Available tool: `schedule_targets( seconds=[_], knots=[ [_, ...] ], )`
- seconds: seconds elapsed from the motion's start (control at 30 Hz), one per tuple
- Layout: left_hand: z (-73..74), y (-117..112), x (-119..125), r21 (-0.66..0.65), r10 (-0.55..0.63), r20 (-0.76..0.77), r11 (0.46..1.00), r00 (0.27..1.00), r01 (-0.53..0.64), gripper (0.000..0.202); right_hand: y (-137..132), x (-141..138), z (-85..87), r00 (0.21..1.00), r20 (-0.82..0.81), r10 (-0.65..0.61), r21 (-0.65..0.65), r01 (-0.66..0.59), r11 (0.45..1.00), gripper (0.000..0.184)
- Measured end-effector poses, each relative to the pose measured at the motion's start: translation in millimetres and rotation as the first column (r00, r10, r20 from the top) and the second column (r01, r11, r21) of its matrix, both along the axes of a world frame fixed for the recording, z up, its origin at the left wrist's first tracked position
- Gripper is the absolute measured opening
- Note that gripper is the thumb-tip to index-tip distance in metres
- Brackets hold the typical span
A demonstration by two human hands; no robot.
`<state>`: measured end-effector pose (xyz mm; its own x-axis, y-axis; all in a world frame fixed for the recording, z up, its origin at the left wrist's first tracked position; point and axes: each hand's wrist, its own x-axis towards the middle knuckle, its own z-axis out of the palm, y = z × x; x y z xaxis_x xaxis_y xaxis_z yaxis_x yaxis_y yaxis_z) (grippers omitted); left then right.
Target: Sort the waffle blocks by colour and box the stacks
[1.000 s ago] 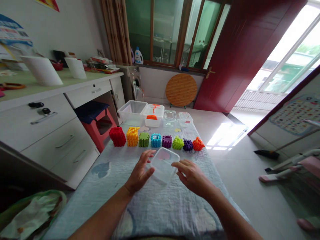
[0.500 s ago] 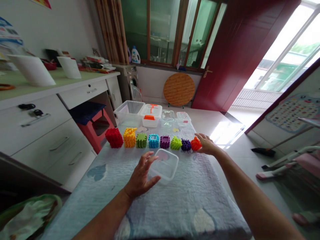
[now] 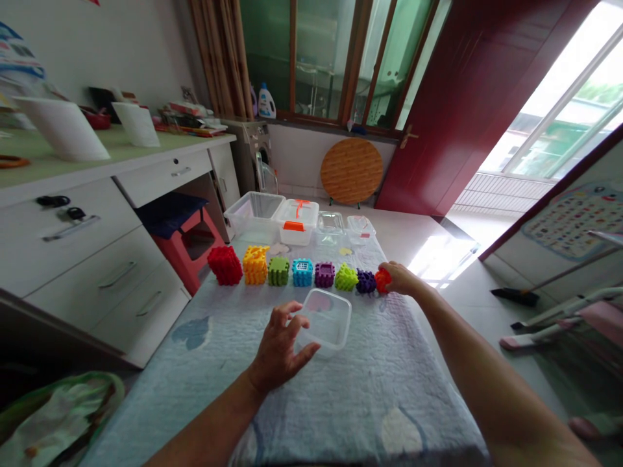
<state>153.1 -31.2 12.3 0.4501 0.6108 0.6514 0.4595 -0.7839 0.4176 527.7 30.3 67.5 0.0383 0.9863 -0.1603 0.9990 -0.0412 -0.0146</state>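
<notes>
A row of colourful toy blocks runs across the cloth-covered table: a red block (image 3: 225, 265), a yellow block (image 3: 256, 265), several green, blue and purple ones, and an orange block (image 3: 383, 281) at the right end. My right hand (image 3: 400, 279) has its fingers wrapped round the orange block, partly hiding it. Closer to me lies a clear plastic container (image 3: 327, 318), its inside holding nothing visible. At its left side is my left hand (image 3: 285, 347), thumb and fingers apart and slightly curled. Whether the fingertips touch the rim I cannot tell.
Behind the blocks stand a large clear bin (image 3: 253, 217), a lidded box with orange latches (image 3: 298, 224) and two smaller clear containers (image 3: 331, 224). A white desk (image 3: 92, 227) and a red stool (image 3: 185, 240) are to the left, a dark red door (image 3: 467, 97) beyond.
My right hand has closed round the orange block, covering more of it. My left hand has shifted slightly right, with its fingers a bit more curled beside the container.
</notes>
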Motion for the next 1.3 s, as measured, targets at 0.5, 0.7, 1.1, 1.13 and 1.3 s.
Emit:
schedule_targets(
  seconds=[0.5, 0.7, 1.1, 1.13, 1.3],
  knots=[
    [-1.1, -3, 0, 0.003, -0.037, 0.098, 0.999, 0.995, 0.037, 0.042, -3, -10, 25.4, 0.996, -0.012, 0.09, 0.093, -0.089, 0.992, 0.041],
    [-5.1, 5, 1, -0.313, -0.173, 0.192, 0.922, 0.966, 0.227, 0.12, -27, -71, 82.8, 0.939, -0.127, 0.321, 0.163, -0.299, 0.94, 0.036],
    [-15.9, 15, 9, -0.469, -0.305, 0.24, 0.795, 0.921, 0.386, 0.126, -60, -195, 77.3, 0.852, -0.192, 0.488, -0.112, -0.513, 0.851, 0.041],
    [-16.2, 13, 9, -0.45, -0.294, 0.227, 0.814, 0.928, 0.368, 0.127, -60, -198, 73.9, 0.862, -0.182, 0.473, -0.12, -0.497, 0.86, 0.041],
    [-20.2, 9, 12, -0.397, -0.245, 0.174, 0.869, 0.954, 0.295, 0.129, -62, -208, 60.1, 0.88, -0.132, 0.456, -0.158, -0.473, 0.867, 0.038]
  ],
)
